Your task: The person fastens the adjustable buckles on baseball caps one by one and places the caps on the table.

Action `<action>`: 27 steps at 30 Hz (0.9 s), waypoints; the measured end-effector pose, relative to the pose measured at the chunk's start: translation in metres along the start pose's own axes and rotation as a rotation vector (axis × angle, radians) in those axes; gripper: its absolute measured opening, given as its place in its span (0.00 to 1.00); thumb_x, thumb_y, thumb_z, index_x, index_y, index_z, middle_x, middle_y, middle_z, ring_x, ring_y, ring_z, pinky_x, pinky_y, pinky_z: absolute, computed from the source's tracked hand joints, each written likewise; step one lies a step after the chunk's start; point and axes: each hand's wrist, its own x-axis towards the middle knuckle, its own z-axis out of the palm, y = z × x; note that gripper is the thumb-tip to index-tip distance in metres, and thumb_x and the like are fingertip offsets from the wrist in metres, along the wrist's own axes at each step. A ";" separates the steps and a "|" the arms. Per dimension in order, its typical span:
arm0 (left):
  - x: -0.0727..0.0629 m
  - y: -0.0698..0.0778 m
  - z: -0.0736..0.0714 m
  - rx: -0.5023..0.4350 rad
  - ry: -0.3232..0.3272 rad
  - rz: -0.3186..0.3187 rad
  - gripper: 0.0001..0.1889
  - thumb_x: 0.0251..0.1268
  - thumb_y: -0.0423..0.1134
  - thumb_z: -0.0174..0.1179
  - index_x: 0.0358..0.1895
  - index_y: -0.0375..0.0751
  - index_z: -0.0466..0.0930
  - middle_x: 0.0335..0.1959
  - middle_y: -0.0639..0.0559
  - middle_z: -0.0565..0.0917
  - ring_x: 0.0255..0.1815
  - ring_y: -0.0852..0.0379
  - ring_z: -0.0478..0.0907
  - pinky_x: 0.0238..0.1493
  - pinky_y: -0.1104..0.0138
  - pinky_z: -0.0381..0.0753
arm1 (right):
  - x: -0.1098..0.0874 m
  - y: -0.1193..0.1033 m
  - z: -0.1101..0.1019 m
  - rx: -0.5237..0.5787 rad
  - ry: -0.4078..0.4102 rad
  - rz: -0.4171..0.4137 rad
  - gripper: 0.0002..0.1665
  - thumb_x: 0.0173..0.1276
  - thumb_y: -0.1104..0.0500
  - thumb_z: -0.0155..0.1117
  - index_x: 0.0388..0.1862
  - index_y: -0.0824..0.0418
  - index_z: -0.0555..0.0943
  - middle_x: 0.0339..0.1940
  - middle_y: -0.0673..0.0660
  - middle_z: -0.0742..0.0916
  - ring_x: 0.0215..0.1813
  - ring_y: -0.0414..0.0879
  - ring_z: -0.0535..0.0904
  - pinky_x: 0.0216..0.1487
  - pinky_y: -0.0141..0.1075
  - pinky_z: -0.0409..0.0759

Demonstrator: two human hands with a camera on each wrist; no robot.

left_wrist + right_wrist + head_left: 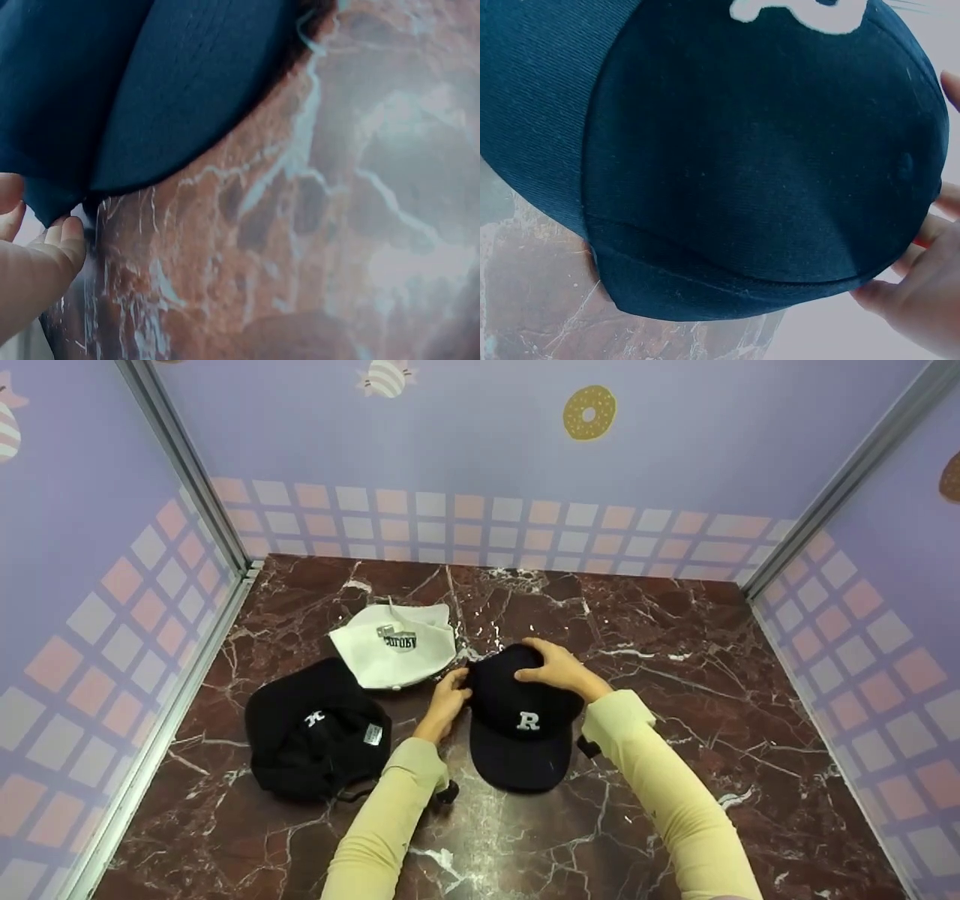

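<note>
A dark baseball cap (517, 697) with a white letter R on its front stands crown up, its brim toward me. My left hand (450, 701) pinches the cap's lower left edge; in the left wrist view the thumb and fingers (71, 232) meet at that edge beside the brim. From the far right, my right hand (559, 667) grips the crown, thumb on the near side and fingers over the back. The right wrist view has the cap's side panel (742, 172) close up, with the right hand (922, 292) at its back rim.
A white cap (405, 649) with dark lettering lies behind and left of my left hand. Farther left, a black cap (315, 735) lies with its inner label showing. The marbled brown surface (675, 780) is bounded by purple panels (487, 450) at the back and sides.
</note>
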 end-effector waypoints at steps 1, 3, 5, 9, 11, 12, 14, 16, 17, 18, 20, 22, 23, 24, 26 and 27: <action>-0.001 0.000 -0.001 0.003 -0.006 -0.004 0.26 0.51 0.23 0.47 0.58 0.38 0.66 0.56 0.45 0.71 0.58 0.55 0.67 0.51 0.65 0.70 | 0.000 0.000 0.000 -0.004 -0.002 -0.003 0.42 0.52 0.49 0.63 0.64 0.61 0.62 0.61 0.63 0.71 0.61 0.57 0.66 0.61 0.49 0.62; -0.006 0.006 -0.002 0.011 -0.014 -0.009 0.26 0.50 0.22 0.47 0.57 0.38 0.67 0.54 0.46 0.73 0.55 0.56 0.68 0.48 0.65 0.71 | 0.000 0.000 0.000 -0.006 -0.005 -0.004 0.41 0.51 0.49 0.64 0.63 0.61 0.64 0.59 0.64 0.73 0.59 0.57 0.68 0.60 0.49 0.63; -0.015 0.017 -0.002 -0.001 -0.015 -0.007 0.26 0.48 0.22 0.49 0.55 0.40 0.69 0.51 0.48 0.75 0.52 0.57 0.69 0.45 0.67 0.71 | 0.000 0.000 0.000 -0.009 -0.008 -0.015 0.39 0.51 0.49 0.64 0.61 0.61 0.66 0.57 0.64 0.74 0.57 0.57 0.70 0.58 0.49 0.64; -0.040 0.063 0.002 0.038 -0.003 -0.106 0.26 0.50 0.22 0.48 0.57 0.38 0.68 0.54 0.45 0.73 0.56 0.53 0.68 0.51 0.62 0.69 | 0.000 -0.001 0.000 -0.011 -0.018 -0.025 0.38 0.50 0.50 0.65 0.60 0.61 0.67 0.56 0.63 0.76 0.57 0.57 0.70 0.58 0.48 0.65; -0.036 0.057 0.000 0.030 -0.018 -0.102 0.26 0.50 0.22 0.50 0.57 0.39 0.68 0.54 0.46 0.74 0.55 0.53 0.68 0.51 0.62 0.69 | 0.000 -0.001 0.000 -0.013 -0.023 -0.024 0.38 0.50 0.51 0.66 0.60 0.62 0.67 0.56 0.64 0.75 0.57 0.57 0.70 0.59 0.48 0.65; -0.026 0.043 -0.001 0.031 -0.017 -0.090 0.26 0.49 0.22 0.50 0.57 0.39 0.68 0.53 0.46 0.74 0.54 0.54 0.69 0.49 0.63 0.70 | 0.001 -0.001 0.000 -0.015 -0.025 -0.024 0.38 0.50 0.51 0.66 0.60 0.63 0.68 0.57 0.64 0.75 0.58 0.57 0.70 0.59 0.48 0.65; 0.001 0.000 -0.005 0.020 -0.026 -0.074 0.26 0.49 0.23 0.52 0.55 0.44 0.70 0.51 0.50 0.76 0.51 0.57 0.70 0.45 0.66 0.71 | 0.000 -0.001 0.000 -0.019 -0.028 -0.025 0.38 0.50 0.52 0.66 0.60 0.64 0.67 0.57 0.64 0.75 0.58 0.57 0.70 0.59 0.48 0.64; 0.032 -0.049 -0.010 0.004 -0.034 -0.043 0.26 0.46 0.24 0.54 0.53 0.48 0.72 0.48 0.53 0.76 0.48 0.59 0.71 0.40 0.68 0.71 | 0.001 -0.001 0.001 -0.025 -0.029 -0.023 0.38 0.50 0.52 0.66 0.59 0.65 0.68 0.56 0.64 0.75 0.58 0.57 0.70 0.59 0.47 0.65; 0.047 -0.071 -0.010 0.020 -0.021 -0.066 0.26 0.46 0.24 0.54 0.53 0.47 0.72 0.49 0.51 0.76 0.48 0.57 0.71 0.40 0.67 0.72 | 0.001 -0.001 0.001 -0.029 -0.028 -0.023 0.38 0.50 0.52 0.66 0.59 0.65 0.68 0.56 0.64 0.76 0.58 0.56 0.70 0.59 0.47 0.65; 0.057 -0.087 -0.012 0.011 -0.019 -0.058 0.26 0.46 0.25 0.55 0.52 0.50 0.73 0.48 0.53 0.77 0.47 0.58 0.71 0.38 0.68 0.71 | 0.001 -0.001 0.002 -0.031 -0.028 -0.023 0.37 0.50 0.53 0.66 0.58 0.65 0.69 0.55 0.64 0.76 0.57 0.56 0.71 0.59 0.46 0.65; 0.069 -0.106 -0.014 -0.013 -0.030 -0.061 0.26 0.46 0.26 0.56 0.51 0.52 0.73 0.48 0.54 0.77 0.46 0.58 0.72 0.36 0.67 0.72 | 0.001 -0.001 0.002 -0.034 -0.030 -0.019 0.36 0.50 0.53 0.67 0.58 0.66 0.70 0.55 0.64 0.77 0.56 0.56 0.71 0.58 0.46 0.66; 0.066 -0.102 -0.013 -0.038 -0.031 -0.068 0.25 0.46 0.26 0.57 0.50 0.53 0.73 0.46 0.55 0.77 0.43 0.59 0.72 0.33 0.68 0.72 | 0.002 0.000 0.003 -0.029 -0.035 -0.021 0.34 0.51 0.54 0.66 0.57 0.66 0.70 0.54 0.64 0.77 0.56 0.56 0.71 0.58 0.46 0.66; 0.060 -0.093 -0.012 -0.041 -0.027 -0.086 0.24 0.46 0.27 0.56 0.50 0.53 0.73 0.46 0.55 0.77 0.42 0.60 0.73 0.32 0.67 0.73 | 0.002 -0.001 0.003 -0.024 -0.038 -0.024 0.34 0.51 0.55 0.66 0.56 0.66 0.71 0.54 0.64 0.78 0.56 0.56 0.72 0.58 0.46 0.66; 0.050 -0.078 -0.010 -0.044 -0.023 -0.106 0.24 0.48 0.26 0.54 0.50 0.51 0.73 0.46 0.55 0.77 0.42 0.60 0.73 0.32 0.67 0.73 | 0.002 -0.001 0.004 -0.018 -0.042 -0.027 0.32 0.51 0.55 0.66 0.55 0.66 0.72 0.53 0.64 0.78 0.56 0.56 0.72 0.58 0.46 0.66; 0.031 -0.048 -0.008 -0.040 -0.024 -0.149 0.23 0.51 0.25 0.50 0.52 0.48 0.72 0.47 0.53 0.76 0.43 0.58 0.73 0.34 0.64 0.74 | 0.002 -0.001 0.004 -0.001 -0.048 -0.038 0.30 0.52 0.56 0.66 0.53 0.67 0.73 0.52 0.64 0.79 0.54 0.56 0.73 0.57 0.45 0.67; 0.024 -0.037 -0.007 -0.040 -0.027 -0.166 0.23 0.53 0.25 0.49 0.54 0.46 0.71 0.49 0.51 0.75 0.44 0.57 0.73 0.37 0.62 0.74 | 0.002 -0.001 0.004 0.009 -0.051 -0.045 0.29 0.52 0.57 0.66 0.52 0.67 0.74 0.51 0.64 0.79 0.53 0.55 0.74 0.56 0.45 0.68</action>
